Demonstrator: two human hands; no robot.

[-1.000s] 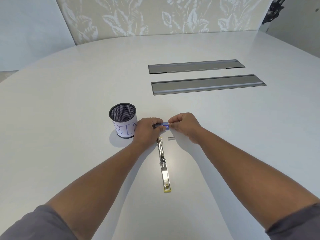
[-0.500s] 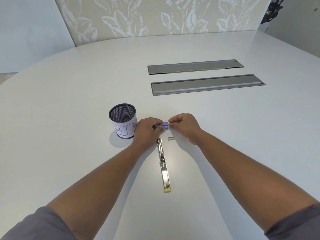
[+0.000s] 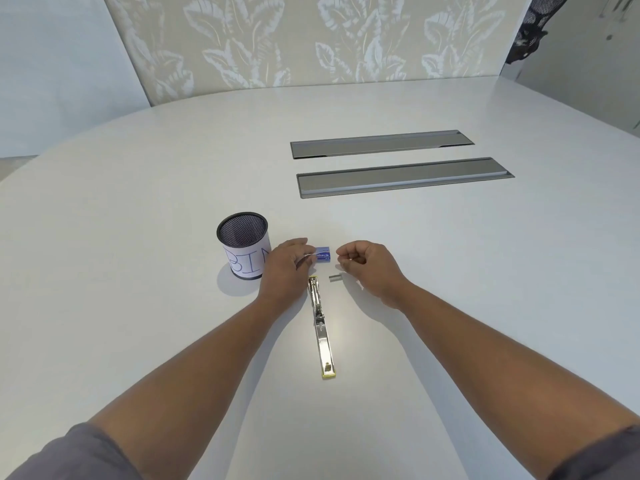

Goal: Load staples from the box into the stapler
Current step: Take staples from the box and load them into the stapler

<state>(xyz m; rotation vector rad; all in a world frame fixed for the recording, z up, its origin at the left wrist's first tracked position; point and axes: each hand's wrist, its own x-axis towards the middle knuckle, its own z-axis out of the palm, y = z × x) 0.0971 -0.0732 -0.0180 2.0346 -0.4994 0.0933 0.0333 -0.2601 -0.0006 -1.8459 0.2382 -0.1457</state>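
A small blue staple box [image 3: 323, 254] lies on the white table, pinched at its left end by my left hand [image 3: 286, 268]. My right hand [image 3: 363, 265] hovers just right of the box with fingers curled shut, apart from it; I cannot tell if it pinches anything. A short grey strip of staples [image 3: 335, 278] lies on the table below my right hand. The stapler [image 3: 322, 327] lies folded fully open, a long metal strip running toward me, with a yellow end nearest me.
A black mesh cup [image 3: 244, 244] with a paper label reading BIN stands left of my left hand. Two long grey cable hatches [image 3: 401, 181] are set into the table farther back. A patterned wall panel stands behind the table.
My right hand has let go of the staple box and pulled a little to the right. The left hand keeps the box, which now sits lower.
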